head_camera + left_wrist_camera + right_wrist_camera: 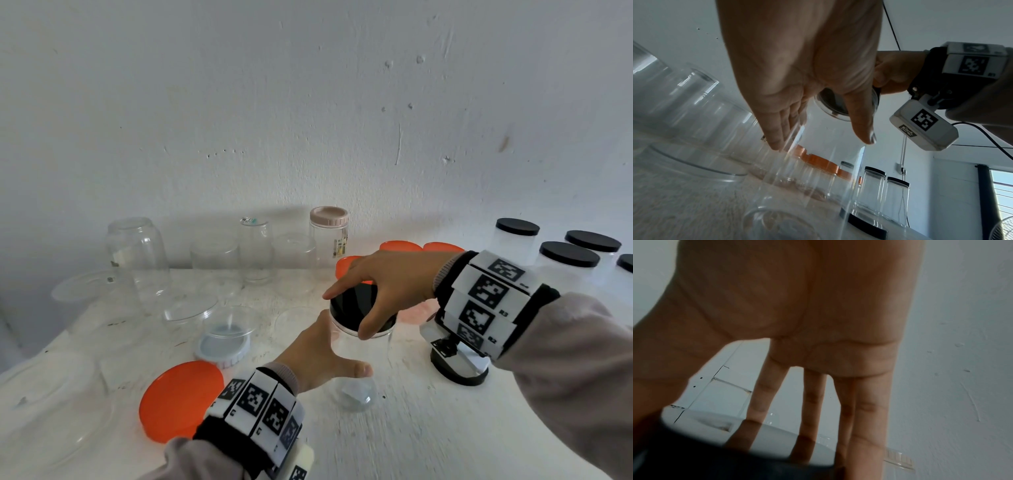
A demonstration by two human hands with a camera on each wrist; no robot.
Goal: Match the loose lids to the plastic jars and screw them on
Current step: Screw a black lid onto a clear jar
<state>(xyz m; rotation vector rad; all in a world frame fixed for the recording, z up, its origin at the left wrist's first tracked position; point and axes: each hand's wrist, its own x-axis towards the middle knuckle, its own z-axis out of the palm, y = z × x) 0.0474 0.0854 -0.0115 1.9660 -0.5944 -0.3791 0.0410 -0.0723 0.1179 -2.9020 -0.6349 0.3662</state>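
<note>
Head view: clear jar (359, 370) stands upright near the middle of the white table (428, 428), black lid (359, 308) on its mouth. Right hand (390, 284) arches over the lid, thumb and fingers on its rim. Left hand (318, 359) sits against the jar's side, fingers straight, thumb spread, not wrapped round. Orange lid (178, 397) lies flat at near left; black-lidded jars (568, 263) stand at far right.

Left wrist view: left hand (797, 73) flat-fingered beside the jar wall (818, 162); whether it touches, cannot tell.

Right wrist view: right hand's fingers (865, 410) straight, spread, tips down on the black lid (715, 459).
</note>
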